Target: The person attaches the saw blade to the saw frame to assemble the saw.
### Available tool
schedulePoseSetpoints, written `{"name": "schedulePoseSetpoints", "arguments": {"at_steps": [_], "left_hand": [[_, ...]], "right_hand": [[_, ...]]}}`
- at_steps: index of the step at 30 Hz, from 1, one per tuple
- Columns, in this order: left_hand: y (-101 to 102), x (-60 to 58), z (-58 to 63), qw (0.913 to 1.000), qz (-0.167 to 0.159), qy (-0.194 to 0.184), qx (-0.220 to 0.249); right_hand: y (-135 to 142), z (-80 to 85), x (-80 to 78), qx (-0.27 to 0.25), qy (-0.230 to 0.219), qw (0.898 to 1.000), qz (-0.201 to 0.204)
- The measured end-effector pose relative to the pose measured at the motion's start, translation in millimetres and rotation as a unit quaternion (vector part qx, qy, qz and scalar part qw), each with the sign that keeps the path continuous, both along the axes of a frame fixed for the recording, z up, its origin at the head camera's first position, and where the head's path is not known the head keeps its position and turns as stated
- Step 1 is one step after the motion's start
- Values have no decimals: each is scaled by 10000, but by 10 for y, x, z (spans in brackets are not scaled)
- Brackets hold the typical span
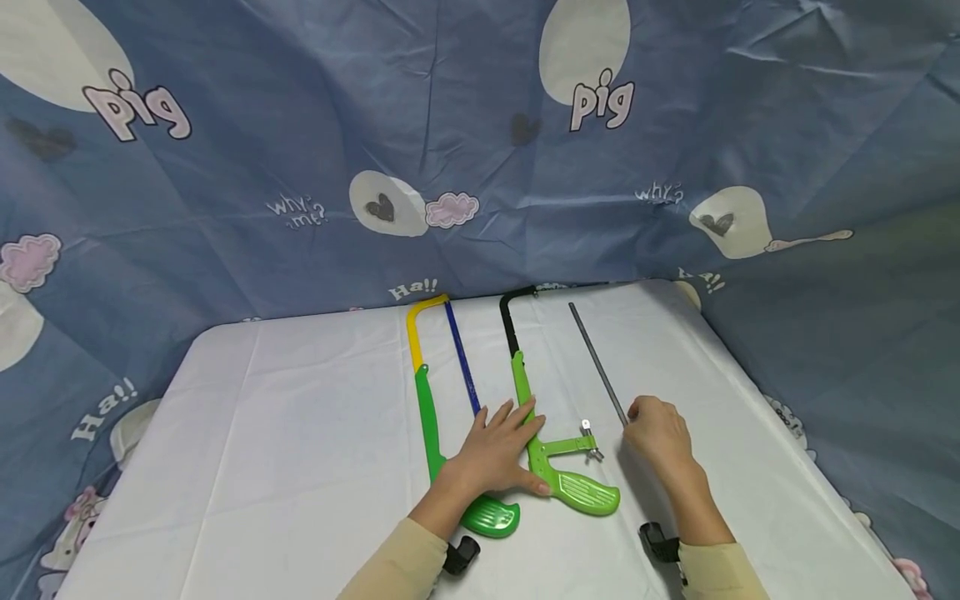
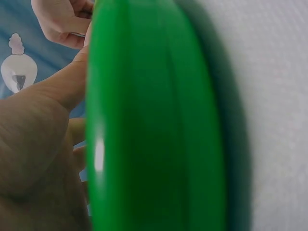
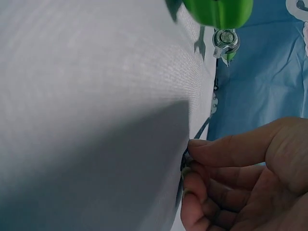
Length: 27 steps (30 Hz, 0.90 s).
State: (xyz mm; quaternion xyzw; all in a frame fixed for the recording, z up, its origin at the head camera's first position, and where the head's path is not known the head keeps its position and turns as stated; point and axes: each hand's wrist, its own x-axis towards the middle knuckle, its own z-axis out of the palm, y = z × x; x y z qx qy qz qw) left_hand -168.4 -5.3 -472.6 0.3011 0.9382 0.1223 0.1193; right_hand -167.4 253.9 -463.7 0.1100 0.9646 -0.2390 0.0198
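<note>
My left hand [image 1: 498, 454] lies with fingers spread across a light green hacksaw frame [image 1: 522, 387] with a black front bow, its thumb beside the light green handle [image 1: 585, 493]. Under the left wrist is a second hacksaw [image 1: 427, 417], green and yellow with a blue blade [image 1: 461, 358]; its green handle [image 2: 154, 115] fills much of the left wrist view. With thumb and fingertips, my right hand [image 1: 660, 433] pinches the near end of a grey hacksaw blade [image 1: 596, 358] low over the table. In the right wrist view, the thumb [image 3: 231, 149] meets the index finger at the blade's end.
A metal wing nut [image 3: 226, 41] sits on the light green frame's short arm. White cloth covers the table [image 1: 300, 442]. Behind and to the right hangs a blue printed curtain [image 1: 480, 150]. Each wrist wears a black camera mount [image 1: 461, 554].
</note>
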Motion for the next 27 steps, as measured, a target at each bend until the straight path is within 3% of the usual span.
{"name": "schedulePoseSetpoints", "arguments": {"at_steps": [7, 15, 27], "left_hand": [[4, -4, -9, 10000, -16, 3, 51], [0, -6, -21, 9999, -13, 27, 97], [-11, 9, -26, 9998, 19, -68, 174]], "right_hand": [[19, -3, 10, -98, 35, 9999, -62], [38, -9, 9, -288, -236, 9991, -208], [15, -28, 8, -317, -195, 9993, -28]]}}
